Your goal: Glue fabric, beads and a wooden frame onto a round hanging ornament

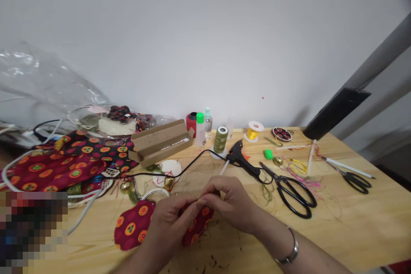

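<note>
Both hands meet low in the middle of the wooden table (353, 231). My left hand (170, 218) is closed on a small red piece of fabric (197, 224) printed with orange and green circles. My right hand (229, 203) pinches the top edge of the same piece, fingers pressed together. A second round red patterned fabric piece (131, 224) lies flat just left of my left hand. A white ring (154, 192) and a gold bell (168, 183) sit just behind the hands.
Black glue gun (242, 160) with its cord, large black scissors (293, 190), smaller scissors (355, 178), green thread spool (220, 139), yellow cord spool (253, 130), bottles (201, 130), open cardboard box (162, 141), red patterned cloth pile (54, 167) and plastic bag (41, 85) at left.
</note>
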### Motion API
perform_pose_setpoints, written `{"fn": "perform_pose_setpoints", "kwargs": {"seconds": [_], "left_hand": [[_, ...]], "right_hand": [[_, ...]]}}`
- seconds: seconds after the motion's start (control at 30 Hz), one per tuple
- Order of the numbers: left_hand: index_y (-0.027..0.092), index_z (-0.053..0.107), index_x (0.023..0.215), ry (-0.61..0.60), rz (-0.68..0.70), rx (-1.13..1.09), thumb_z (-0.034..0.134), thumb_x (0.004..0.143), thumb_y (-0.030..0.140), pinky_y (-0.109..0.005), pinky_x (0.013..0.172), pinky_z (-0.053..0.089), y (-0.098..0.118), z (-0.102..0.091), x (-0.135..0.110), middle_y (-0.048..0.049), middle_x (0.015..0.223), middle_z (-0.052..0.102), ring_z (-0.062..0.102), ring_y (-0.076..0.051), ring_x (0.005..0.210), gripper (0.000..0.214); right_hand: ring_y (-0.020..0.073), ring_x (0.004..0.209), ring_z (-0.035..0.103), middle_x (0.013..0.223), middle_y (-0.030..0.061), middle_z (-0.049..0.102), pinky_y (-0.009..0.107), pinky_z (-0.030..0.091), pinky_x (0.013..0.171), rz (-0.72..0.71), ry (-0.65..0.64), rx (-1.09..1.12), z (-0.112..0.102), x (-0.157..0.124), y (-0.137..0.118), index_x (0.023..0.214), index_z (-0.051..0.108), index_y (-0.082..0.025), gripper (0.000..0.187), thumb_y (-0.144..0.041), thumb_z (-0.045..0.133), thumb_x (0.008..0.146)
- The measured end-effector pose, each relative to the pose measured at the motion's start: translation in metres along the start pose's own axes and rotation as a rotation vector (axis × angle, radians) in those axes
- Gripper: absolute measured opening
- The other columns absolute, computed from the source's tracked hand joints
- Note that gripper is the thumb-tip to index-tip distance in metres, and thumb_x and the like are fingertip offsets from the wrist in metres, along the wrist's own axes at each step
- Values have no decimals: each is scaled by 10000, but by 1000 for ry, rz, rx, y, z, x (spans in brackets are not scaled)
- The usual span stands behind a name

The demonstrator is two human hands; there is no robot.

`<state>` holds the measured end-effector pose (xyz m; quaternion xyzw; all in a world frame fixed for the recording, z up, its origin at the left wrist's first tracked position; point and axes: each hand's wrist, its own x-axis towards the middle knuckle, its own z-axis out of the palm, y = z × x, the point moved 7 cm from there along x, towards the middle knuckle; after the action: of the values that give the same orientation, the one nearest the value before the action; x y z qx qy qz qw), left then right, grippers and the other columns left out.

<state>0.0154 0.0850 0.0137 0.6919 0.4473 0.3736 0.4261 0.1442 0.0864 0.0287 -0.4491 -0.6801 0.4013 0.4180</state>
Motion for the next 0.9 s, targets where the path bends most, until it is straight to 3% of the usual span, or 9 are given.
{"fn": "perform_pose_setpoints", "kwargs": {"seconds": [0.13,0.27,0.37,0.47,0.7,0.9], "left_hand": [[205,720,704,-26,96,2,590,819,300,-207,600,460,7,2,-1,-14,644,671,607,-137,617,197],[218,743,792,-116,-13,-54,564,842,338,-225,650,480,3,7,-2,-31,715,714,645,-171,700,221],[230,758,842,-105,-78,-105,586,822,359,-234,663,488,-3,5,-3,-31,746,735,653,-185,718,216],[224,756,805,-65,-115,-171,628,788,364,-215,610,476,-9,2,-4,-20,715,725,629,-163,653,191],[177,722,736,-104,-184,-286,624,787,425,-195,551,429,-19,6,-5,-12,630,655,556,-122,584,272],[157,656,665,-80,-344,-394,630,741,527,-184,418,322,-26,7,-9,19,498,551,442,-86,439,379]], "right_hand": [[96,558,536,583,-22,611,181,411,517,116,-43,126,2,-1,8,648,662,-149,74,-137,670,721],[93,532,518,563,-27,586,187,407,492,152,-32,182,2,-2,10,624,622,-150,122,-200,687,714],[89,531,511,564,-31,583,185,411,495,129,-24,178,2,-2,5,634,618,-150,134,-226,705,702],[94,547,526,584,-25,601,187,422,505,128,-48,177,5,-2,3,659,622,-154,150,-260,717,704],[85,547,479,580,-32,558,188,388,511,103,-60,176,6,-1,0,641,598,-150,160,-253,679,732],[95,597,455,621,-27,534,206,371,548,115,-107,238,8,-1,2,689,593,-149,165,-285,624,779]]}}
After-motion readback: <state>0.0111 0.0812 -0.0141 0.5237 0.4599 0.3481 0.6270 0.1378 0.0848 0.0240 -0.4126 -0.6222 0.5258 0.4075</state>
